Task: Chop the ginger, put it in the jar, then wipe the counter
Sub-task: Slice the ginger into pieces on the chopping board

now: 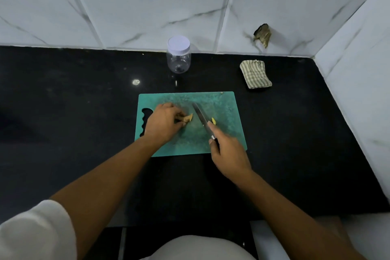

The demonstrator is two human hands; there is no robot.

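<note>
While left hand [163, 123] pinches ginger [188, 118], jar [179, 60] stands capped.

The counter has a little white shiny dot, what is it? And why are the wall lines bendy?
Head view: the white dot on the black counter is glare, a light reflected in the shiny surface. Head view: the wall tile lines bow because the wide-angle lens distorts them. Head view: the right hand and knife look slightly smeared by motion blur.
</note>
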